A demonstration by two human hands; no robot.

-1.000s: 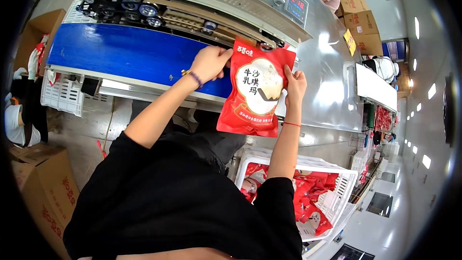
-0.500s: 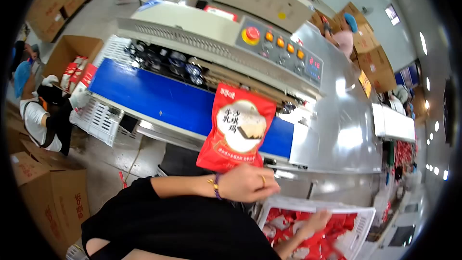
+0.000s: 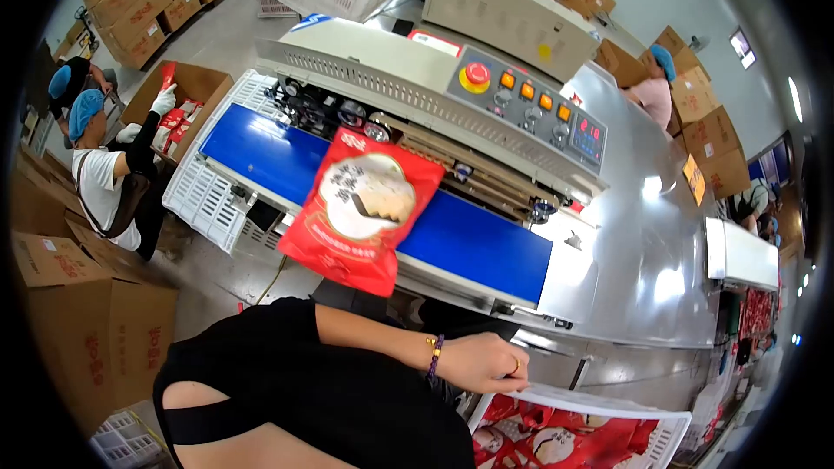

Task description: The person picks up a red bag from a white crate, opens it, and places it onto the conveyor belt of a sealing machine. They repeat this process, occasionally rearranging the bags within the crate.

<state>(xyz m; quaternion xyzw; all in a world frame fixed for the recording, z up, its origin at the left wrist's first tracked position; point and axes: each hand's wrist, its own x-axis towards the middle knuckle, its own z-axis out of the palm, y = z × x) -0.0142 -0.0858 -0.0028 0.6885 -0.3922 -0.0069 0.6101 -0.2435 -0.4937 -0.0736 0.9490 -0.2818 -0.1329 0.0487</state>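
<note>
My left hand (image 3: 484, 363), with a ring and a beaded bracelet, is curled closed beside the near rim of a white plastic crate (image 3: 573, 400); nothing shows in its fingers. Inside the crate lie several red snack bags (image 3: 556, 445). My right hand is out of view. A large red snack bag (image 3: 363, 206) with a white label stands along the front of the sealing machine (image 3: 365, 69), tilted, its top edge at the sealing track. Its lower part hangs over the front edge of the blue conveyor belt (image 3: 478, 247), apart from my hand.
A control panel (image 3: 530, 104) with lit switches faces me. A metal table (image 3: 638, 234) extends at right. On the left, a person (image 3: 109, 174) in a blue cap handles a red packet above an open carton (image 3: 195, 82). Stacked cartons (image 3: 95, 330) stand at lower left.
The red bag has moved left along the belt. My left hand has shifted away from it, down toward the crate. My right hand, earlier over the crate, has left the view.
</note>
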